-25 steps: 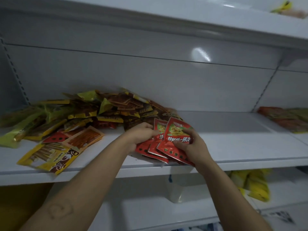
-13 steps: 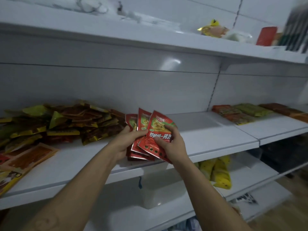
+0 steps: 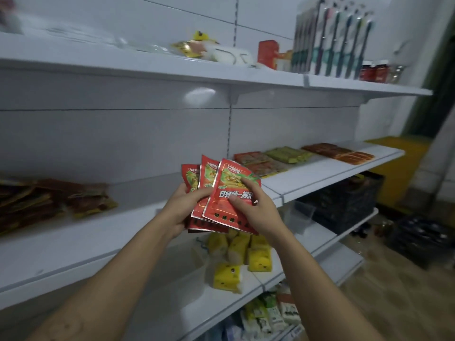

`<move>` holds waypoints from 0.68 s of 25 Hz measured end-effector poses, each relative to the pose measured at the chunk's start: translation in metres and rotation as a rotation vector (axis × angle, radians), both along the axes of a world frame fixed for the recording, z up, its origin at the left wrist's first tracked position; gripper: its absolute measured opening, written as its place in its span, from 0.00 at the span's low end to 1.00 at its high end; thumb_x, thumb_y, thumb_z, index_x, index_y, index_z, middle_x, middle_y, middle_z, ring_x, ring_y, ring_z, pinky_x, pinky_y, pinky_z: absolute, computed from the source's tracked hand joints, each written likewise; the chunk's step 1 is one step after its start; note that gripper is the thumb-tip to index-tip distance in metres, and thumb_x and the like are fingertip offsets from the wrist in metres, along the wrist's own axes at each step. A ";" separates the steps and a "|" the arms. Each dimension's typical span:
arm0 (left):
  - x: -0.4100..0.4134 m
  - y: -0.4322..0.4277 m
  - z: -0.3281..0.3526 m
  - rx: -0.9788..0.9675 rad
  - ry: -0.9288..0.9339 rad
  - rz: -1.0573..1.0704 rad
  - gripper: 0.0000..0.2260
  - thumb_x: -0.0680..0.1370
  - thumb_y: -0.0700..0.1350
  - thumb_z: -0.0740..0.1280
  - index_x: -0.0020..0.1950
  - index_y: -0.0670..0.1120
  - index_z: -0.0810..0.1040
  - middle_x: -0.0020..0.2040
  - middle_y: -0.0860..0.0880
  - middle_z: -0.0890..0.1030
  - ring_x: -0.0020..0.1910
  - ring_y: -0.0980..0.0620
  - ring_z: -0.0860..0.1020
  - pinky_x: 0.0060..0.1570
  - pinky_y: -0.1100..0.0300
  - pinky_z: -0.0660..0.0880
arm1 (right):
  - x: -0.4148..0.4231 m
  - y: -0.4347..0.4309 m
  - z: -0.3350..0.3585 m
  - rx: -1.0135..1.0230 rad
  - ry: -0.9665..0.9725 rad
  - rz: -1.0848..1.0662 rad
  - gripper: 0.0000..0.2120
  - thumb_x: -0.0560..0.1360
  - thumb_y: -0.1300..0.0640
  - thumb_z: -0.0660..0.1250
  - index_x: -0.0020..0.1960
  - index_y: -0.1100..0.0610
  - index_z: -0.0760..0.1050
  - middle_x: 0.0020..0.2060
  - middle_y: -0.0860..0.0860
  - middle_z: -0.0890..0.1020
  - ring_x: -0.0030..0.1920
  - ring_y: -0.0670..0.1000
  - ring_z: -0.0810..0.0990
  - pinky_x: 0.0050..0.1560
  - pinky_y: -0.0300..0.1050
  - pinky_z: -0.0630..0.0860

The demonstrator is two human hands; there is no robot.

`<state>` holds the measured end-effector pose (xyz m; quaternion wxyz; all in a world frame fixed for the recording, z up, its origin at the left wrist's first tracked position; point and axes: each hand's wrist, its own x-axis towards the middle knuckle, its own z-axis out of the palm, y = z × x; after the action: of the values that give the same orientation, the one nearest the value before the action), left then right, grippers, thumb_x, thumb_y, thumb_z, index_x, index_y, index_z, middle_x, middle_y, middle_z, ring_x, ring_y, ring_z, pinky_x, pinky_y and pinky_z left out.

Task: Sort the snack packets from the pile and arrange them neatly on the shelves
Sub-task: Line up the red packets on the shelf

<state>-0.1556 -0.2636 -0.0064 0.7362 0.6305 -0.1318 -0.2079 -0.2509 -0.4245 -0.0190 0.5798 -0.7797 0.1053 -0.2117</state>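
The left arm (image 3: 110, 279) and right arm (image 3: 320, 279) are bare. A faint dark mark sits on the left arm, far back from the left hand (image 3: 183, 207).

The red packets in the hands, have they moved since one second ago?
Yes. The red packets went right, away from the pile that they lay beside, toward the sorted rows.

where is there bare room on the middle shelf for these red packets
Bare: the middle shelf between the mixed pile and the orange packets, and its front strip before the green packets and dark red packets. Crowded: the pile and those rows at the back.
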 end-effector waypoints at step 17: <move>0.051 -0.099 -0.021 0.048 -0.036 0.142 0.22 0.70 0.47 0.78 0.61 0.49 0.74 0.50 0.46 0.85 0.43 0.44 0.85 0.48 0.45 0.81 | 0.033 -0.118 -0.004 0.103 0.038 -0.134 0.28 0.75 0.62 0.70 0.69 0.43 0.66 0.54 0.49 0.77 0.49 0.51 0.83 0.39 0.44 0.82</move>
<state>-0.1049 -0.3624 -0.0274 0.7313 0.6592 -0.0952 -0.1468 -0.2184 -0.5428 -0.0233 0.6015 -0.7439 0.1789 -0.2297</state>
